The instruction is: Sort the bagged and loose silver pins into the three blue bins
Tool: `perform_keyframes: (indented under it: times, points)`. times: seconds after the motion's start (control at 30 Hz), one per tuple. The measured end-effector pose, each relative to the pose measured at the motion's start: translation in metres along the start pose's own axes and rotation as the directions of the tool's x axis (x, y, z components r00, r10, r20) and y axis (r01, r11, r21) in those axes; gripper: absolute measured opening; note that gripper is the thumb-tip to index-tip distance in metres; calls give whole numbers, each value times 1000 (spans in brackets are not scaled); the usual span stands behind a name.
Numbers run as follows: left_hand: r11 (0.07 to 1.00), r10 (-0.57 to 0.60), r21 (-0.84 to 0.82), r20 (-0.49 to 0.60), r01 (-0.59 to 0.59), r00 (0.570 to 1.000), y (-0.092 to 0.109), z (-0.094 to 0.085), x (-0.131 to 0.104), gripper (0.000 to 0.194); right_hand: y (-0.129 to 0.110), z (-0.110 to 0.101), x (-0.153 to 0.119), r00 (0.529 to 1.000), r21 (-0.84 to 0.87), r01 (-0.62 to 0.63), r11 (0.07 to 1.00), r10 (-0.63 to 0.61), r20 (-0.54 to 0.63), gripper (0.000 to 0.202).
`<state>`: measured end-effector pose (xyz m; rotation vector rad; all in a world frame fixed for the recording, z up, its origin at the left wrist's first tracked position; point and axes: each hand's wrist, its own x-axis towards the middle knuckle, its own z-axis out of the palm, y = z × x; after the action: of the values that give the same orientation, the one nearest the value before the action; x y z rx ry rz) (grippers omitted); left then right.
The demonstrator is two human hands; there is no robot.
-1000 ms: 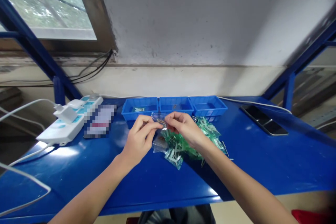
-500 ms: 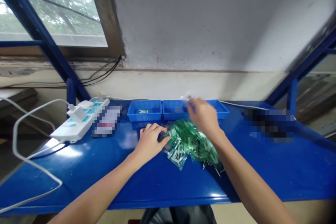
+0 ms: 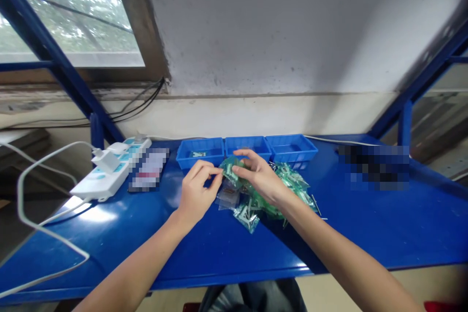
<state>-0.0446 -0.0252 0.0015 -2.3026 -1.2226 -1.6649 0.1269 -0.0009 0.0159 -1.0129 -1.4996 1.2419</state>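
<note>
A small green-tinted plastic packet point(image 3: 229, 169) with pale pieces inside is held up between my two hands, just in front of the trays. My left hand point(image 3: 197, 189) pinches its left edge between thumb and fingertips. From the other side, the thumb and fingers of my right hand point(image 3: 259, 176) close on the same packet. Beneath and right of my hands lies a heap of similar green packets point(image 3: 295, 183), with thin rods sticking out at its right. One packet point(image 3: 246, 217) sits at the heap's front. Clear plastic bags point(image 3: 227, 197) lie below my fingers.
Three blue trays stand in a row at the back: a left tray point(image 3: 183, 162) with small pale pieces, a middle tray point(image 3: 246, 140) and a right tray point(image 3: 292, 156). A white power strip point(image 3: 97, 183), cables and a blurred phone point(image 3: 149, 170) are on the left; a blurred dark object point(image 3: 373, 165) is right.
My right hand has come down and left from over the trays, where it held a small clear bag, onto a green packet. My left hand has closed into a pinch on that packet.
</note>
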Motion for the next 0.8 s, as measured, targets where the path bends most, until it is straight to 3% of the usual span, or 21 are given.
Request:
perform_keyframes:
  times: [0.1,0.17,0.23,0.3,0.33,0.4,0.47,0.5,0.53,0.57,0.6,0.67,0.73,0.8]
  points:
    - [991,-117,-47,102,122,988,-1,-1,2,8,1,0,-3,962,-123,198,973,-217,-167,36]
    - [943,-265,-144,220,300,939,-1,0,3,13,0,-1,-5,900,-256,332,908,-386,-203,18]
    - [802,-411,-301,348,515,843,-1,2,2,27,0,-1,-8,812,-407,491,770,-574,-106,6]
    - [622,-486,-433,440,652,755,-2,4,1,37,2,1,-11,702,-534,634,559,-705,96,15]
    - [577,-501,-466,446,671,741,-3,5,2,36,3,3,-13,656,-576,678,457,-730,194,19]
    - [632,-522,-465,335,619,785,-6,1,7,27,4,5,-14,610,-642,697,319,-735,297,23]
    - [812,-477,-367,29,453,878,-11,-12,20,18,3,4,-14,612,-696,657,290,-745,267,23]
    - [899,-397,-267,-166,347,903,-14,-20,29,15,2,1,-14,621,-720,622,309,-754,213,24]
    - [964,-265,-129,-349,235,899,-18,-30,38,14,1,-2,-12,631,-739,581,341,-763,144,23]
    - [989,-108,36,-455,140,884,-22,-38,47,13,0,-6,-11,641,-754,536,380,-764,71,22]
    - [981,37,188,-467,58,883,-26,-45,54,13,-2,-11,-9,653,-764,492,418,-757,6,20]
    - [912,191,408,-316,-49,929,-33,-50,60,11,-4,-19,-6,702,-772,429,469,-711,-43,17]
    - [876,149,472,-81,-93,986,-38,-44,54,15,-5,-24,-5,789,-777,424,466,-611,65,19]
    - [897,62,430,101,-100,993,-38,-31,41,25,-5,-22,-8,848,-777,470,419,-459,265,25]
